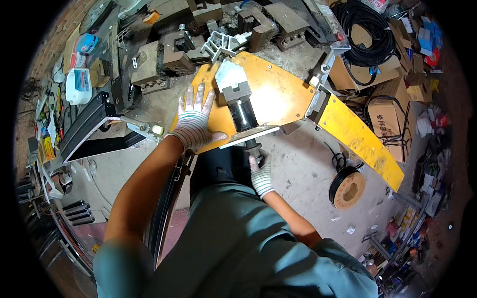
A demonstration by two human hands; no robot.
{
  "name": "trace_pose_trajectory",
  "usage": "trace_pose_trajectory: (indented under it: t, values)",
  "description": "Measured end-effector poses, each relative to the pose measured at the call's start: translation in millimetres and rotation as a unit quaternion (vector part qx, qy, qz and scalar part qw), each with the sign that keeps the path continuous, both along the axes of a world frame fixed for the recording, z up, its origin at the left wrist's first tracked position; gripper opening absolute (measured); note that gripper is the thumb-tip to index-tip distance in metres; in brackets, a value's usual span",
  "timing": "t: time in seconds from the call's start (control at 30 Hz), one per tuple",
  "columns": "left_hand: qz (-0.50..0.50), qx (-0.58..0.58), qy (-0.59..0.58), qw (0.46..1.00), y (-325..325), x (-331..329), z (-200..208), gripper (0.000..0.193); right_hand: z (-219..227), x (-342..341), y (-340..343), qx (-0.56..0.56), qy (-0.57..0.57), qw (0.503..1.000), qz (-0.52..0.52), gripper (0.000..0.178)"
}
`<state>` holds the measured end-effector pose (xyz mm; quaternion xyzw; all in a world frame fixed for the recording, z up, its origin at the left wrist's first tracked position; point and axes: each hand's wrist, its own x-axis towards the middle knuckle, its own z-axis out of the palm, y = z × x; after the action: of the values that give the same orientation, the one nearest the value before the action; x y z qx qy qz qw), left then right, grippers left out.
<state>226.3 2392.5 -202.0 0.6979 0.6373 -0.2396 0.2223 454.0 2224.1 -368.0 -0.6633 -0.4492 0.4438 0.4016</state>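
My left hand (195,123), in a striped knit glove, lies flat with fingers spread on the yellow machine plate (285,92). To its right a black cylinder (243,116) is mounted on that plate, with a notched metal block (236,93) at its far end. A pale strip (250,136) runs along the near edge. Just below that edge, my right hand (261,178), gloved too, is closed around a dark metal knob (253,149) in line with the cylinder; some fingers are hidden. Beyond the plate sits a silver multi-chambered profile piece (222,45).
Heavy metal blocks (180,58) stand at the back. A yellow arm (361,136) extends right, above a cable spool (349,190). Coiled black hose (367,54) and cardboard boxes (392,111) lie far right. A black frame (87,126) and white jug (78,86) are left.
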Motion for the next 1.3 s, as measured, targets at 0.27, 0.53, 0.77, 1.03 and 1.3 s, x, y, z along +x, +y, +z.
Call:
trace_pose_trajectory:
  t: [0.27, 0.53, 0.77, 1.03, 1.3]
  values:
    - [0.005, 0.004, -0.014, 1.000, 2, -1, -1, 0.140, 23, 12, 13, -0.209, 0.548, 0.802, -0.109, 0.062]
    - [0.003, 0.010, -0.027, 1.000, 0, -9, -8, 0.140, 47, 20, 28, -0.308, 0.609, 0.728, -0.063, 0.067]
    - [-0.011, 0.048, -0.061, 0.997, -9, -15, -14, 0.135, 20, 11, 9, -0.191, 0.404, 0.895, -0.016, 0.070]
    - [0.002, 0.020, -0.060, 0.998, -3, -10, 1, 0.129, 28, 18, 11, -0.152, 0.228, 0.961, 0.033, 0.059]
    - [0.016, 0.011, -0.078, 0.997, -1, -11, 3, 0.135, 36, 22, 28, -0.246, 0.439, 0.864, 0.021, 0.050]
